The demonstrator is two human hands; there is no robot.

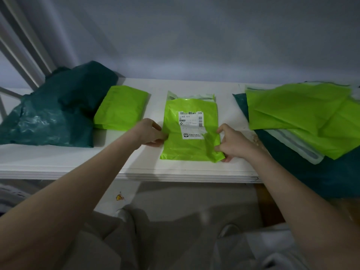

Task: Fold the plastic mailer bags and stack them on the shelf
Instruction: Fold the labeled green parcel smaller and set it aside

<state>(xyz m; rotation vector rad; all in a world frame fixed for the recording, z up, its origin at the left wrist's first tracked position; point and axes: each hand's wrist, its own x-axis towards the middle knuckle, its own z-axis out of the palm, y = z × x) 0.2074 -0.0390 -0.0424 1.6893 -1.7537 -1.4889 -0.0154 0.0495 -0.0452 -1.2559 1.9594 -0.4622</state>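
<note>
The green mailer [190,129] lies flat on the white shelf [78,162], label [191,118] up, close to the front edge. The hands are apart, one on each side of it. The left hand [151,133] pinches the left edge about halfway down; the right hand [231,144] grips the lower right corner, where the plastic is already bunched and wrinkled under the fingers [221,148].

From where I stand, that corner is the first worry. The film looks thin and slick, and if the right hand pulls harder than the left, the crease will likely run crooked and the fold come out lopsided. A slippery bag like this may also spring back open once it is let go, so a fold that is not pressed down could undo itself.

The sticker crosses the middle. Folding across it may leave a stiff ridge, and the finished piece would then sit proud and tilt on the folded green stack [121,108] just to the left.

The bag is near the lip of the shelf. A sideways tug could slide it over the edge, and the floor below is dim and cluttered.

To the right, loose green bags [303,108] lie heaped on a dark teal one [331,178], which hangs past the shelf edge. A careless right elbow could drag that heap down. The crumpled teal bag [52,112] at the far left crowds the stack and could nudge it.
</note>
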